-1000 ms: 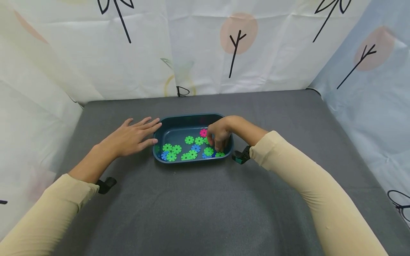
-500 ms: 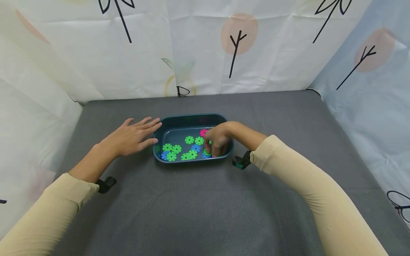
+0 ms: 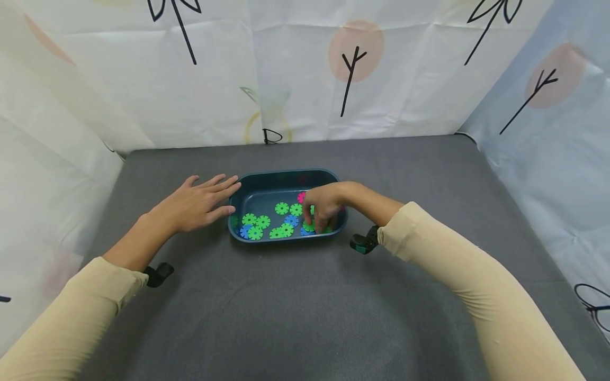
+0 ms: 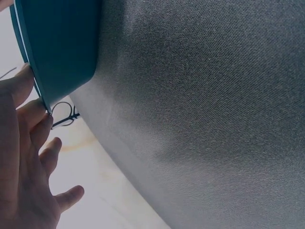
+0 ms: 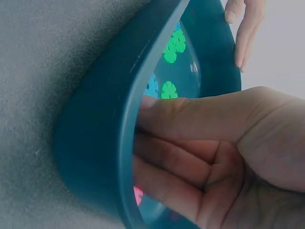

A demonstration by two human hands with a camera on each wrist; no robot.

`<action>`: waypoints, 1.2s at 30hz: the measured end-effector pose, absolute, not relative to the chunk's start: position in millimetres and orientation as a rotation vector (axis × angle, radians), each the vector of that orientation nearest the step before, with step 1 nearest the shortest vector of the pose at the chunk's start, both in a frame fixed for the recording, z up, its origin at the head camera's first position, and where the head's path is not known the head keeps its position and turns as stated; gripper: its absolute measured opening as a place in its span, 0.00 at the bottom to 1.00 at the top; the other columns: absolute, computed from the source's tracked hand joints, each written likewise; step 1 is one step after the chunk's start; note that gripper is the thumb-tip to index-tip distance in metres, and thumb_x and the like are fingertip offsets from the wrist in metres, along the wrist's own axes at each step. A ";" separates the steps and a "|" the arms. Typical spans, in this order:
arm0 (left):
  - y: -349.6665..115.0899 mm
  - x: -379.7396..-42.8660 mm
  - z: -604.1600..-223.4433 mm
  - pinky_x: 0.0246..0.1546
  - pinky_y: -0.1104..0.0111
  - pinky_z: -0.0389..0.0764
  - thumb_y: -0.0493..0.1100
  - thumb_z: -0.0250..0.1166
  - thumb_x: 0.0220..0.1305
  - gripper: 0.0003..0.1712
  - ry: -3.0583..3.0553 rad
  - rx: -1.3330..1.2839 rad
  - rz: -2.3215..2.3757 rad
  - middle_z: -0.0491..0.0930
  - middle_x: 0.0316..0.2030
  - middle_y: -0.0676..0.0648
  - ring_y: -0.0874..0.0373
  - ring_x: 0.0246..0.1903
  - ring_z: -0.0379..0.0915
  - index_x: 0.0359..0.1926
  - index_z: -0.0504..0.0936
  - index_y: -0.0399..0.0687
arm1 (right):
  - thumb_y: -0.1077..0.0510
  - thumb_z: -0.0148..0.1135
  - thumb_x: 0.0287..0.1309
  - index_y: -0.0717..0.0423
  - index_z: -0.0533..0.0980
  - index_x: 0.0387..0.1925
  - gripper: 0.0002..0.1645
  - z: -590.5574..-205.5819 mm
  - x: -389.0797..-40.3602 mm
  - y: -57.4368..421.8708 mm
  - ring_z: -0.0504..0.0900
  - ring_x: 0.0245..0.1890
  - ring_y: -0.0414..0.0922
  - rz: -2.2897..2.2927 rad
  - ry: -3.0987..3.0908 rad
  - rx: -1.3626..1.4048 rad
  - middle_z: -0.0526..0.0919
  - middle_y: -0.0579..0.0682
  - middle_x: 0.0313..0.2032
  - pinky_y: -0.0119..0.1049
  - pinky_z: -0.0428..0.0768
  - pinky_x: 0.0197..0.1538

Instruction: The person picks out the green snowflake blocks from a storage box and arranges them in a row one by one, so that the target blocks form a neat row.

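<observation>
A dark teal oblong tray holds several notched plastic discs: green discs, blue discs and a pink disc. My left hand spreads its straight fingers at the tray's left end; in the left wrist view its fingertips touch the rim. Inside the right end, my right hand reaches down with bent fingers among green and blue discs. In the right wrist view the tray wall hides those fingertips, so I cannot tell whether they pinch a disc.
Grey cloth covers the table under the tray. A white printed curtain stands behind the table and continues along both sides. Each wrist carries a small black camera mount, such as the right mount.
My right hand has shifted slightly left and nearer to me inside the tray, now covering discs by the near wall. My left hand has stayed still.
</observation>
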State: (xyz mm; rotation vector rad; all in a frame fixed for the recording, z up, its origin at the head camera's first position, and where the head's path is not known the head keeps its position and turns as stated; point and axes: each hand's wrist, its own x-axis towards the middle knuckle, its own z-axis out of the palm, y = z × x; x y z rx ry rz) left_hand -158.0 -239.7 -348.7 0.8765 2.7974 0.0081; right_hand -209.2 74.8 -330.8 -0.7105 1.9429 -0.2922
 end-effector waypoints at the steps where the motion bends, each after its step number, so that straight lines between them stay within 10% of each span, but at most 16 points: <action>1: -239.6 -158.2 -348.8 0.66 0.31 0.45 0.58 0.52 0.76 0.39 2.797 0.878 0.003 0.50 0.77 0.42 0.41 0.76 0.44 0.78 0.54 0.47 | 0.68 0.64 0.62 0.62 0.77 0.52 0.16 -330.3 -209.3 77.0 0.86 0.35 0.45 -0.313 1.961 -0.715 0.85 0.52 0.40 0.37 0.85 0.40; 20: -238.7 -158.9 -348.0 0.66 0.32 0.44 0.57 0.53 0.76 0.38 2.808 0.886 -0.020 0.51 0.77 0.42 0.41 0.76 0.43 0.78 0.55 0.46 | 0.69 0.62 0.65 0.64 0.73 0.39 0.05 -303.1 -230.4 150.9 0.87 0.31 0.54 -0.796 2.249 -0.759 0.87 0.57 0.29 0.44 0.86 0.38; 36: -238.5 -158.5 -348.4 0.66 0.32 0.46 0.56 0.54 0.76 0.38 2.816 0.889 -0.012 0.52 0.77 0.42 0.41 0.76 0.45 0.78 0.55 0.45 | 0.68 0.64 0.63 0.69 0.72 0.35 0.08 -354.0 -246.6 212.8 0.87 0.30 0.59 -1.189 2.424 -0.496 0.86 0.63 0.29 0.46 0.86 0.35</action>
